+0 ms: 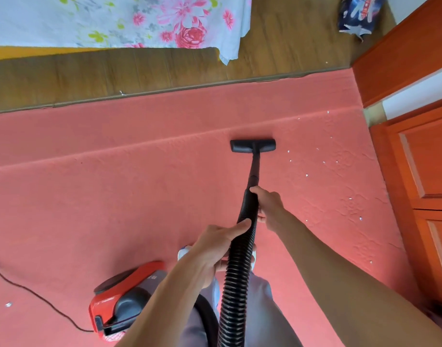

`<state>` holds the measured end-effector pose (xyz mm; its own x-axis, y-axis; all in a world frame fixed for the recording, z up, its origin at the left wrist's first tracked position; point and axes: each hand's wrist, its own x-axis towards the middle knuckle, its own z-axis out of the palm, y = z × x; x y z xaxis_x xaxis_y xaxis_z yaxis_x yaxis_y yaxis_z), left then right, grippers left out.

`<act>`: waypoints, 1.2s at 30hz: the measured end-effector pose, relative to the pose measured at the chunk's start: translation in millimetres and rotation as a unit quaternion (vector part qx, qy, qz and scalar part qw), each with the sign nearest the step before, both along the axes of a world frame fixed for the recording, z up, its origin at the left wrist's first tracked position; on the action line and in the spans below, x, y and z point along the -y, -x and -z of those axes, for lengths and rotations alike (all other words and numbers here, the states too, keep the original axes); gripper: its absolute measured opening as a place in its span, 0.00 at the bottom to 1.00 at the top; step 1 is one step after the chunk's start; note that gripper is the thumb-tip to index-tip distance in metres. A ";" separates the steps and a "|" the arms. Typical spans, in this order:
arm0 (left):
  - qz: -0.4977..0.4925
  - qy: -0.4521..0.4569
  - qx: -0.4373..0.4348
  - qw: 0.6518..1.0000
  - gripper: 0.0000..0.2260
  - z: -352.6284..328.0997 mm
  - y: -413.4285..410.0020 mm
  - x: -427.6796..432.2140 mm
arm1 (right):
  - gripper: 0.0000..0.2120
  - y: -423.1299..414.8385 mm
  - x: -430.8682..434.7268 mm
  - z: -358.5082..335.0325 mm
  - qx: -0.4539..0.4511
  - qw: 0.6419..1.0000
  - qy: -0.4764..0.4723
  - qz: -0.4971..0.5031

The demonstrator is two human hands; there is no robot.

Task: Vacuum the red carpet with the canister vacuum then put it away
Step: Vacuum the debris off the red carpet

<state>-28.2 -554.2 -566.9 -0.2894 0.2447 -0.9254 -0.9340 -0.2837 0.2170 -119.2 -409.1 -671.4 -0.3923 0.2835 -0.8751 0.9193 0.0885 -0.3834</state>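
Together, left hand (215, 249) and right hand (267, 209) grip hose (237, 284).

The red carpet (115, 196) lies flat on the floor, with little white bits (307, 175) on its right side. The canister vacuum (122, 299) is red and black and sits on the carpet, low and left. Its bumpy black hose (236, 284) runs up to a thin tube (255, 169). The flat black head (252, 146) rests on the carpet.

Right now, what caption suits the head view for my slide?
Left hand and right hand grip the hose; nozzle on red carpet near white scraps.
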 end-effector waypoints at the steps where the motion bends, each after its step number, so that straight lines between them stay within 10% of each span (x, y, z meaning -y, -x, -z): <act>1: 0.005 0.000 -0.005 1.000 0.19 1.2 -1.8 -2.8 | 0.13 2.6 -1.7 -0.3 0.001 1.000 0.003 -0.013; 18: 0.099 -0.071 -0.113 0.986 0.19 -2.4 -20.4 -107.7 | 0.15 -21.1 -131.1 -25.2 -0.082 0.974 0.097 0.187; 29: 0.057 0.051 -0.129 0.989 0.17 13.9 3.5 -173.1 | 0.23 19.0 -174.9 -10.7 -0.147 0.969 0.066 0.187; 36: 0.049 0.080 -0.104 0.990 0.10 31.4 5.7 -188.7 | 0.09 7.7 -180.7 10.2 -0.090 0.980 0.081 0.157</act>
<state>-33.9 -365.5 -598.3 -0.4594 0.1367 -0.8777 -0.8860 -0.1404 0.4419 -127.0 -228.3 -681.5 -0.4598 0.2783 -0.8433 0.8077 -0.2637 -0.5274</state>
